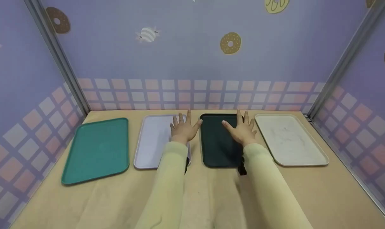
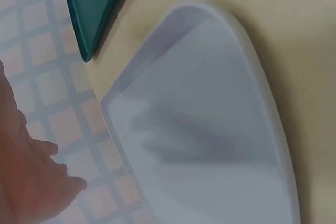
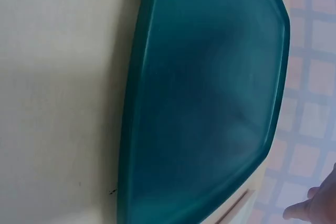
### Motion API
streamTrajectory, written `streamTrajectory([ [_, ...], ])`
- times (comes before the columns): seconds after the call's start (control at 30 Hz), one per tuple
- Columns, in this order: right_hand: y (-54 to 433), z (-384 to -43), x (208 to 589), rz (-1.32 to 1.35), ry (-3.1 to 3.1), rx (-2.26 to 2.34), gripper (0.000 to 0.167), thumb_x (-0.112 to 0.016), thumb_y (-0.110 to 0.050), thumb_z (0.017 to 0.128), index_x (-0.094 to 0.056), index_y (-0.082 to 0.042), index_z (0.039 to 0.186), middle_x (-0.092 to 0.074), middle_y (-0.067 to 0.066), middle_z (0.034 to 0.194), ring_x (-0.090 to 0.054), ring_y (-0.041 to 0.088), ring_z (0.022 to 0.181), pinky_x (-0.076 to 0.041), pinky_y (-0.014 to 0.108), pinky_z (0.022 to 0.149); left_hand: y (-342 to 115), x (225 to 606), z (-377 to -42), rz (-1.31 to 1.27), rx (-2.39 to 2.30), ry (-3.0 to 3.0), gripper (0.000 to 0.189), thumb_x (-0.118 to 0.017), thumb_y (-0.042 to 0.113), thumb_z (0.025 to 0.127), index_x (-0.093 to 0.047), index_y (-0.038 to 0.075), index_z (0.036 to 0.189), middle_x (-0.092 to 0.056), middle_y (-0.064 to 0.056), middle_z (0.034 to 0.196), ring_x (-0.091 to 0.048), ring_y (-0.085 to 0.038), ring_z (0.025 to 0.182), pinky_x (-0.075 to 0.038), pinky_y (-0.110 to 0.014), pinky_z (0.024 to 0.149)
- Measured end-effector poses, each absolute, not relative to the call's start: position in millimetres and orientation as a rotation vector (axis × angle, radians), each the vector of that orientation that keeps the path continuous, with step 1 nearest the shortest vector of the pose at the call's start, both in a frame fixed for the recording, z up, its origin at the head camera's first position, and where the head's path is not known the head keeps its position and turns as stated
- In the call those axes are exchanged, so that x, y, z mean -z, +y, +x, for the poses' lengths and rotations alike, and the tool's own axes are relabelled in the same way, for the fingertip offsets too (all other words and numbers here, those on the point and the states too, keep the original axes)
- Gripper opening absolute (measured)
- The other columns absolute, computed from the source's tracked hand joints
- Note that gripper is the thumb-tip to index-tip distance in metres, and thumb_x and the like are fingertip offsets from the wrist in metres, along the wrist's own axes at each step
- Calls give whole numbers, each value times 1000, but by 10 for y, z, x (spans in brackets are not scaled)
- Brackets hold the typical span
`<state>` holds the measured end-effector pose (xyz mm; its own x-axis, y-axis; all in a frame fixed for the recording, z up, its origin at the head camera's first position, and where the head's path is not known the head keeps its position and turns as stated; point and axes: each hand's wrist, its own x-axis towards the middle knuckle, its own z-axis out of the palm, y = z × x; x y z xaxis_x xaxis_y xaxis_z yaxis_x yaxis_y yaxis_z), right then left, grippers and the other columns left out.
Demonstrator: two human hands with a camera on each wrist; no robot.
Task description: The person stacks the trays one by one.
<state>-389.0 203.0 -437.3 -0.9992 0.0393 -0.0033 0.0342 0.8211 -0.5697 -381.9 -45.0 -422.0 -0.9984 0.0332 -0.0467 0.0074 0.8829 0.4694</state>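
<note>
My left hand [image 1: 183,129] is held over the right side of a pale lilac tray [image 1: 154,143], fingers spread and holding nothing. In the left wrist view the hand's shadow falls on the lilac tray [image 2: 210,108]. Over the right edge of a dark green tray [image 1: 219,143] is my right hand [image 1: 242,129], its fingers likewise spread with nothing in them. The right wrist view shows the dark tray [image 3: 205,98] looking teal, with part of the right hand [image 3: 317,205] at the lower right corner.
A teal tray [image 1: 98,149] lies slightly askew at the far left of the wooden table [image 1: 199,197]. On the right lies a white marbled tray [image 1: 291,140]. Purple patterned walls [image 1: 186,57] with metal corner posts [image 1: 57,57] enclose the back and sides.
</note>
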Motion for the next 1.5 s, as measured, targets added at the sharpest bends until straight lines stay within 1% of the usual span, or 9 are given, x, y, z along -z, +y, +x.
streamTrajectory([
  [0.5,2372,-3888,4425,-200,-2644,-1613,76,-38,-58,107,-27,-7,163,-28,21,168,-28,37,156,-25,52,129,-364,4363,-3860,-43,-1519,2672,78,-32,57,109,-29,-2,160,-32,-22,166,-30,-40,155,-25,-50,129],
  [0.63,2448,-3850,4393,-344,-2545,-1809,68,-44,-50,107,-33,-9,161,-31,18,167,-32,36,154,-28,50,128,-327,4380,-3847,-162,-1641,2552,74,-36,55,109,-40,-3,155,-57,-24,146,-59,-36,132,-48,-47,115],
  [0.8,2573,-3761,4348,-503,-2562,-1996,72,-44,-49,107,-20,-13,165,-14,16,173,-22,43,157,-24,61,127,-276,4378,-3824,-323,-1739,2340,72,-41,56,108,-46,-2,151,-67,-23,127,-72,-34,106,-61,-43,96],
  [0.83,2602,-3748,4344,-524,-2583,-2023,74,-43,-49,107,-16,-13,166,-12,17,173,-22,45,156,-24,63,127,-266,4375,-3808,-337,-1743,2308,72,-41,55,108,-46,-3,151,-60,-26,141,-69,-39,117,-61,-44,97],
  [1.0,2730,-3713,4342,-620,-2675,-2112,71,-37,-43,110,-8,-11,167,-14,23,172,-30,41,155,-24,57,128,-247,4379,-3741,-376,-1716,2169,69,-43,49,109,-42,-5,152,-61,-27,140,-68,-40,119,-60,-45,99],
  [1.17,2829,-3700,4403,-762,-2716,-2099,58,-40,-31,110,-28,-8,161,-48,18,146,-58,23,114,-45,42,112,-238,4389,-3686,-411,-1744,2023,63,-47,37,110,-37,-6,154,-56,-30,145,-62,-42,129,-58,-46,103],
  [1.3,2886,-3709,4482,-729,-2707,-2142,52,-44,-12,106,-36,-2,156,-56,0,101,-54,9,77,-50,28,82,-206,4408,-3659,-426,-1817,1934,58,-53,20,108,-34,-7,155,-49,-31,151,-53,-43,139,-54,-49,107],
  [1.4,2905,-3714,4536,-677,-2692,-2163,56,-44,-1,103,-33,3,158,-59,2,102,-48,6,68,-47,23,73,-164,4427,-3658,-418,-1766,2011,54,-56,10,106,-37,-7,153,-52,-31,148,-57,-44,134,-57,-48,104],
  [1.5,2906,-3706,4581,-695,-2660,-2181,58,-43,3,101,-32,4,158,-58,13,133,-55,8,79,-51,24,84,-120,4448,-3677,-385,-1601,2186,48,-59,5,103,-44,-7,147,-59,-28,139,-68,-40,118,-62,-44,94],
])
